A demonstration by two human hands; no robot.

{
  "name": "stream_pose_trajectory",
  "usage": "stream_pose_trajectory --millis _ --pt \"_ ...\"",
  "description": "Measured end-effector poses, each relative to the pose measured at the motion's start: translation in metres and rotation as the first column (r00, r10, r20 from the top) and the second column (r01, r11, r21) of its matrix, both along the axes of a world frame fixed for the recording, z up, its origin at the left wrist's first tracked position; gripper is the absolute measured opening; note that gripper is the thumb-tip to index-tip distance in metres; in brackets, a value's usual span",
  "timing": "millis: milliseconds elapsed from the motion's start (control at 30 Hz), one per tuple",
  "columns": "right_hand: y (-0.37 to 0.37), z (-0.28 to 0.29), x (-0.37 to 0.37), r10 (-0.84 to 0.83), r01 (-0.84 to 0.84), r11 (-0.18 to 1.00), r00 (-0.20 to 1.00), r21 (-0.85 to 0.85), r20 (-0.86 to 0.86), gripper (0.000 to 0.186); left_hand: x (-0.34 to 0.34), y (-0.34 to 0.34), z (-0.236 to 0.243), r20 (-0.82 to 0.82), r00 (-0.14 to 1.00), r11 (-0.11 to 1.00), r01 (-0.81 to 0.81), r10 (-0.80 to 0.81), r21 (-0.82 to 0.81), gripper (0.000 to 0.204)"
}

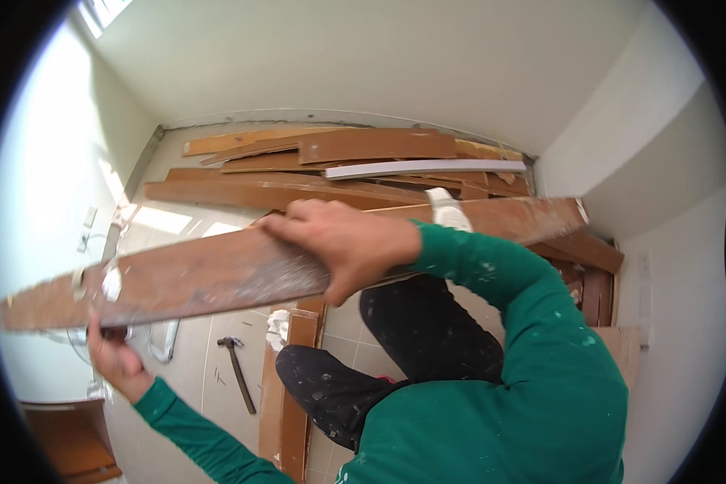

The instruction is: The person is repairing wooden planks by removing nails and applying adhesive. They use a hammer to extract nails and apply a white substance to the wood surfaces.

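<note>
A long brown wooden board (pixel 210 274), scuffed and with white patches near its left end, stretches across the view above the floor. My right hand (pixel 351 246) grips it near the middle, fingers over the upper edge and thumb on the near face. At the lower edge toward the left end, my left hand (pixel 119 361) holds the board from below. One finger touches the edge, while others are partly hidden behind it. Below the board, a hammer (pixel 239 375) with a dark handle lies on the tiled floor beside a few loose nails (pixel 219 376).
Several brown boards (pixel 379 147) are piled along the far wall, a white strip (pixel 427 168) across them. Another plank (pixel 286 403) lies left of my knees, with white crumbly debris (pixel 277 329). More wood (pixel 597 294) leans at the right wall. A brown wooden piece (pixel 68 436) stands lower left.
</note>
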State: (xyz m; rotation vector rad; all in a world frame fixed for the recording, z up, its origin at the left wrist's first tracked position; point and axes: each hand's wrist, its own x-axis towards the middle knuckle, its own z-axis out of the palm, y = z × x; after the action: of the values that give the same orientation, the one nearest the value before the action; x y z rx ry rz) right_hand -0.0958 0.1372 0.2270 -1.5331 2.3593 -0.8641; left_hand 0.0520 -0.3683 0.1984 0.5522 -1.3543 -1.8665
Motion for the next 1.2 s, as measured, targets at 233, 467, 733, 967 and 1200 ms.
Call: stream_pose_trajectory --millis 233,467,733,967,1200 --pt "-0.067 0.006 0.048 0.031 -0.033 0.999 0.989 -0.008 -0.146 0.109 0.092 -0.051 0.009 0.004 0.999 0.985 -0.035 0.034 0.17 0.054" --pt "-0.092 0.003 0.032 0.14 -0.147 0.988 0.98 -0.037 -0.141 0.112 0.137 -0.039 0.018 -0.061 0.987 0.989 -0.147 0.147 -0.001 0.048" --pt "-0.109 -0.009 0.026 0.212 -0.227 0.973 0.95 -0.038 -0.229 0.114 0.191 0.038 0.007 -0.038 0.917 0.917 -0.398 0.397 -0.035 0.051" --pt "-0.106 -0.029 0.039 0.325 -0.354 0.931 0.914 -0.086 -0.243 0.106 0.245 0.094 -0.036 -0.019 0.871 0.871 -0.49 0.49 0.031 0.06" --pt "-0.119 -0.056 0.048 0.471 -0.48 0.877 0.849 0.021 -0.24 0.102 0.292 0.143 -0.104 0.047 0.829 0.817 -0.558 0.558 0.146 0.063"
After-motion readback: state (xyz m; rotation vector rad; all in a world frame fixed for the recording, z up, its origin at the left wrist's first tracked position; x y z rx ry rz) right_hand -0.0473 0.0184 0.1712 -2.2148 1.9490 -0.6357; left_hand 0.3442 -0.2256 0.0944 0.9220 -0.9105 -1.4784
